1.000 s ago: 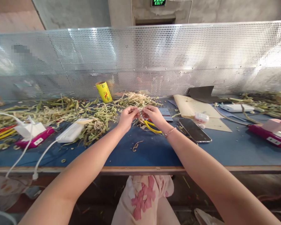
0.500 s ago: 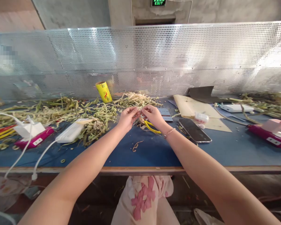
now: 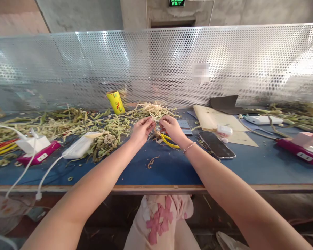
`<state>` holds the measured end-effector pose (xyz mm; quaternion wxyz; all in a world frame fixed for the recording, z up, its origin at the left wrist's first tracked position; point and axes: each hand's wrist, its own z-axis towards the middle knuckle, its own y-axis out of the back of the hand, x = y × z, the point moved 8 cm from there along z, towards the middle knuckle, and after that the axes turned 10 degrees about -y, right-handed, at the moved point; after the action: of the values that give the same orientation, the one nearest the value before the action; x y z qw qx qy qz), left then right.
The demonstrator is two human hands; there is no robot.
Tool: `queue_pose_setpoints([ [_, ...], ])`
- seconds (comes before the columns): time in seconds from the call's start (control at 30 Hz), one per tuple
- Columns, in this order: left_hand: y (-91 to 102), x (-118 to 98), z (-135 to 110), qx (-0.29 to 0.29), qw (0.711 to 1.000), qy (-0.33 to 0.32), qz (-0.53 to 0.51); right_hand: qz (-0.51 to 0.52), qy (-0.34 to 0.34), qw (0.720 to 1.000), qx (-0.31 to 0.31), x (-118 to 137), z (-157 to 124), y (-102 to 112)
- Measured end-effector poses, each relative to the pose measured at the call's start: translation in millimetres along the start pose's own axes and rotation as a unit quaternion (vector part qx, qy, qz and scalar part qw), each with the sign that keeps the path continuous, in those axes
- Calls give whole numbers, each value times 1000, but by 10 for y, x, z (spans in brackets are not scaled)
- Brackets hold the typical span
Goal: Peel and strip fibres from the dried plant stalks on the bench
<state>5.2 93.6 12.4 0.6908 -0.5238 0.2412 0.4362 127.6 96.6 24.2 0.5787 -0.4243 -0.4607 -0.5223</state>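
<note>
My left hand (image 3: 141, 130) and my right hand (image 3: 170, 127) meet over the middle of the blue table (image 3: 172, 166), fingertips pinched close together on a thin pale strip of plant fibre (image 3: 156, 122) between them. The strip is too small to make out well. Under my right hand lie yellow-handled pliers (image 3: 169, 140). Just beyond my fingers sits a heap of pale dry fibres (image 3: 151, 109).
Green stalks and leaves (image 3: 67, 123) cover the table's left and far right. A yellow roll (image 3: 115, 102), white charger (image 3: 79, 147), pink devices (image 3: 39, 156) (image 3: 299, 147), phone (image 3: 216, 144), brown paper (image 3: 214, 119) and a perforated metal screen (image 3: 156, 66) at the back.
My hands have barely moved; the fingertips have parted slightly and shifted a little upward over the same spot.
</note>
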Motion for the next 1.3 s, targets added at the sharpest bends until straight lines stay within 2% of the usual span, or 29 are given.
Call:
queue_pose_setpoints([
  [0.23,-43,-31,-28,20,999,-27,29,32,3,999,4,-14,2,-34],
  [0.5,-68,-14,-54,31,996,-39,80,-14,48,998,-48,23,-11,-4],
  [0.8,-175,28,-108,70,997,34,27,-11,40,998,-38,43,12,58],
  [0.9,-179,12,-119,64,997,47,8,-32,48,998,-32,74,-5,48],
  [1.13,-138,20,-94,71,996,34,33,-9,43,998,-36,96,-41,44],
  [1.3,-147,8,-91,80,996,23,38,9,31,999,-13,92,-61,-5],
])
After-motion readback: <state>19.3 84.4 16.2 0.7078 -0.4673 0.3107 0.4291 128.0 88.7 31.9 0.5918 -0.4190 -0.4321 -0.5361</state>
